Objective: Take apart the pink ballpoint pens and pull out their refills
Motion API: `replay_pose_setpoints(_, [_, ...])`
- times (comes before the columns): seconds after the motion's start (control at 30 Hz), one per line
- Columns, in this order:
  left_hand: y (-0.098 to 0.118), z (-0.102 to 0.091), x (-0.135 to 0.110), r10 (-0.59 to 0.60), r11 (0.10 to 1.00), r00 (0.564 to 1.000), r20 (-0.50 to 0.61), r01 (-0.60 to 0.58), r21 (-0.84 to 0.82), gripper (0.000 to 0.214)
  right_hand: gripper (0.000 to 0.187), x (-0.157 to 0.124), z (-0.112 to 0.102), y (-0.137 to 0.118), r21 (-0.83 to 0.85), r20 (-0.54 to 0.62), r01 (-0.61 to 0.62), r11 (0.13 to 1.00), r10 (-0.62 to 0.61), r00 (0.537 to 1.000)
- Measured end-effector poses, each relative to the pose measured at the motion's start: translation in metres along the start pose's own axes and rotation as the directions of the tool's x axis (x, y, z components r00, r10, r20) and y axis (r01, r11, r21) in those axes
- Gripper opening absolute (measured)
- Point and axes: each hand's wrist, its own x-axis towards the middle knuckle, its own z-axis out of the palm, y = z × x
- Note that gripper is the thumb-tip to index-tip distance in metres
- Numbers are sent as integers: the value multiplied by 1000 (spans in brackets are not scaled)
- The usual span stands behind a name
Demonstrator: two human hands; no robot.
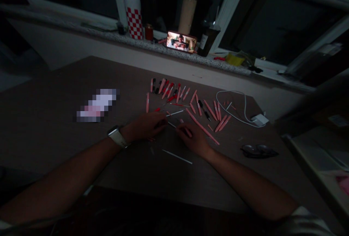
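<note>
My left hand point(144, 126) and my right hand point(192, 139) rest close together on the brown tabletop point(68, 149). Between my left fingers a thin pale rod point(171, 124) seems pinched, and it points towards my right hand. My right fingers appear closed on a short pink pen barrel point(187, 131). Just beyond lie several pink pens and pen parts point(166, 90), with a long pink tube point(201, 126) beside my right hand. A loose white rod point(177, 157) lies nearer me. The dim light hides the finger detail.
A white cable point(234, 107) runs to a charger point(260, 119) on the right, with dark glasses point(259, 151) below it. A blurred object point(98, 105) lies at left. Along the stone sill point(136, 40) behind stand a lit phone point(181, 41) and a checkered bottle point(133, 11).
</note>
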Motion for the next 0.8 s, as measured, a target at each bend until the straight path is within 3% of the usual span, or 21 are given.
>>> replay_pose_setpoints(0.37, [2, -2, 3, 55, 998, 998, 27, -56, 29, 14, 12, 1, 0, 1, 63, -118, -62, 996, 69, 991])
replay_pose_setpoints(0.5, [1, -1, 2, 32, 999, 999, -1, -32, 22, 13, 18, -1, 0, 4, -29, -171, -57, 998, 51, 984])
replay_pose_setpoints(0.63, [1, 0, 1, 21, 1000, 1000, -5, -21, 10, 13, 28, -2, 1, 8, -153, -122, -41, 987, 23, 992])
replay_pose_setpoints(0.8, [2, 0, 2, 15, 1000, 1000, 6, -15, -5, 14, 17, -1, 3, 7, -224, -35, -39, 974, 32, 999])
